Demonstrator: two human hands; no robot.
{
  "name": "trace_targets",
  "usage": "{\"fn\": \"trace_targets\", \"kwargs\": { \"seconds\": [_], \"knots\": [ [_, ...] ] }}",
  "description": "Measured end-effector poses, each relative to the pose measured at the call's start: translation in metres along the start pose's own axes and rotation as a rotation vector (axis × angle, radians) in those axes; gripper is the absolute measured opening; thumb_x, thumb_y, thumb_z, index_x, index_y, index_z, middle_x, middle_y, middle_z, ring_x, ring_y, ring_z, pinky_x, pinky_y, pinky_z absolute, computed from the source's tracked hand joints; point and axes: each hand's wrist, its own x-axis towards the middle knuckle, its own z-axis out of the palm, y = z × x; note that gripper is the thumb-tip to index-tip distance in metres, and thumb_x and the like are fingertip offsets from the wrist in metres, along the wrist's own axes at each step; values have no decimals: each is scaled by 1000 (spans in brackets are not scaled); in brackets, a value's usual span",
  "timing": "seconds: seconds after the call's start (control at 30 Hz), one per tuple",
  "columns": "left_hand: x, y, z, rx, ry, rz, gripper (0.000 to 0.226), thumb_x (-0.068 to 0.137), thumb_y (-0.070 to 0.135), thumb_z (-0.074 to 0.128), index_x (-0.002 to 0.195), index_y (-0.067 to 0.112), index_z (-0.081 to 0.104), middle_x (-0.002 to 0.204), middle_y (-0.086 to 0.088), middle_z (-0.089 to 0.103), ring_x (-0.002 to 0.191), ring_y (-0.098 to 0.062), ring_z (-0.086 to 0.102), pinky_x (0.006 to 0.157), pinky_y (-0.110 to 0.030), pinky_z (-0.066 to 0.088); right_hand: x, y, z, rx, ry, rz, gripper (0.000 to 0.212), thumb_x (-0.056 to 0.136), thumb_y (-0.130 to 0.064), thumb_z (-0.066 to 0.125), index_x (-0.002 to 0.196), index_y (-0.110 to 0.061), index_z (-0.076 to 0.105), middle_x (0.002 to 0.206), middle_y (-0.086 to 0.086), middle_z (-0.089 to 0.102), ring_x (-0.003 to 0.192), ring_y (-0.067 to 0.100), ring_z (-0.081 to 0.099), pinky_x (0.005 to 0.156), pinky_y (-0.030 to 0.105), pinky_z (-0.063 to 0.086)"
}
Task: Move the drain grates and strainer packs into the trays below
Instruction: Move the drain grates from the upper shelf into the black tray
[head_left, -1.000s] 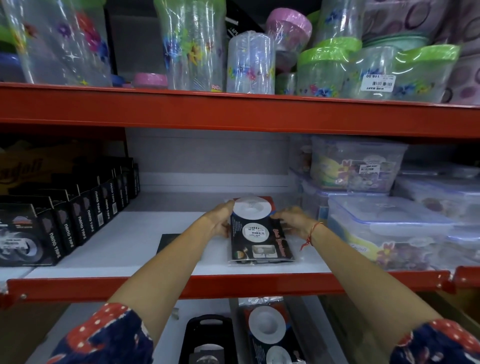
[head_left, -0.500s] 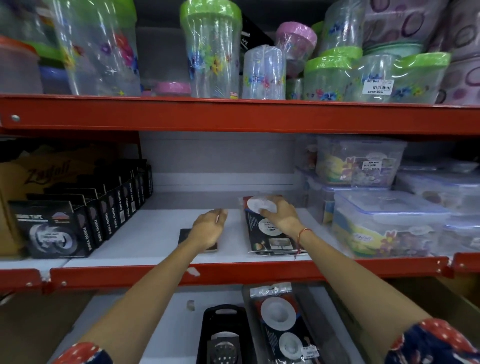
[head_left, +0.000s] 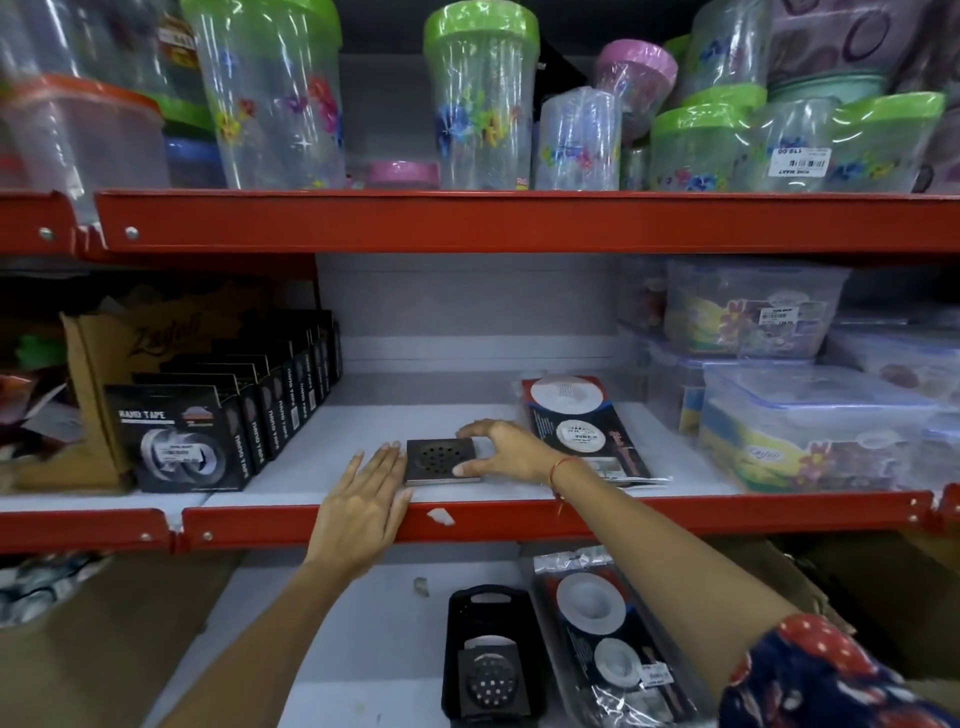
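A square dark metal drain grate (head_left: 439, 458) lies flat near the front of the white middle shelf (head_left: 363, 431). My right hand (head_left: 511, 451) clasps its right side, thumb at the front corner and fingers over the back edge. My left hand (head_left: 363, 501) lies flat and open over the shelf's red lip, fingertips against the grate's left edge. A stack of strainer packs (head_left: 584, 428) sits just right of my right hand. On the shelf below, a black tray (head_left: 488, 608) holds a round grate (head_left: 491, 675), and more strainer packs (head_left: 605, 639) lie beside it.
Black nano tape boxes (head_left: 179, 441) line the left of the middle shelf. Clear lidded containers (head_left: 810, 426) crowd the right. The red shelf rail (head_left: 675, 514) runs across the front. Plastic jars (head_left: 480, 98) fill the top shelf. Cardboard boxes (head_left: 104, 649) flank the lower shelf.
My right hand left the strainer packs and moved left onto the drain grate. My left hand slid back off the grate to its left edge.
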Motion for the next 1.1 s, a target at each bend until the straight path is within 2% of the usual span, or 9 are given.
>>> {"fn": "trace_targets", "kwargs": {
  "seconds": [0.2,0.37,0.47,0.57,0.7,0.8,0.97,1.1],
  "knots": [
    [0,0,9,-36,58,-24,60,101,36,17,128,0,57,132,-13,58,123,-22,56,117,-27,14,31,-8,2,-79,-150,33,79,76,-48,72,144,-21,39,153,5,36,140,25,33,113,40,28],
    [1,-3,18,-63,234,1,53,100,33,24,123,3,62,127,-11,62,117,-20,61,114,-26,22,53,-5,3,-116,-283,72,96,71,-49,76,149,-20,27,157,3,28,143,25,28,118,41,24],
    [2,-4,23,-62,330,45,51,100,30,26,123,3,62,127,-11,62,117,-19,61,112,-27,29,58,-1,3,-120,-323,101,101,69,-51,77,150,-17,27,155,2,33,141,23,33,118,36,24],
    [3,-4,25,-53,390,63,50,100,28,25,122,3,62,126,-10,63,116,-18,61,105,-33,41,57,5,3,-93,-271,107,105,64,-53,79,149,-16,29,153,0,36,139,21,36,116,33,26],
    [3,-4,27,-37,403,62,50,100,28,25,121,5,63,124,-10,64,115,-18,63,101,-36,44,47,9,-1,-64,-185,113,106,61,-55,80,146,-12,35,150,2,42,135,21,42,114,32,31],
    [4,-4,27,-21,380,48,50,100,28,24,121,5,64,125,-9,64,116,-19,62,103,-37,42,33,7,-9,-34,-109,115,98,62,-55,79,141,-10,43,144,4,49,131,24,47,111,36,37],
    [-2,1,21,1,322,14,52,100,27,23,119,4,65,124,-10,65,117,-20,61,107,-37,37,-13,-8,-20,103,6,53,88,65,-48,81,137,-11,48,140,2,54,128,18,50,100,22,35],
    [-6,3,16,33,212,-37,54,101,30,19,130,3,55,135,-12,56,128,-22,52,112,-42,31,-50,-16,-17,137,69,-15,91,60,-54,81,138,-19,49,141,-4,53,127,10,50,107,23,36]
  ]
}}
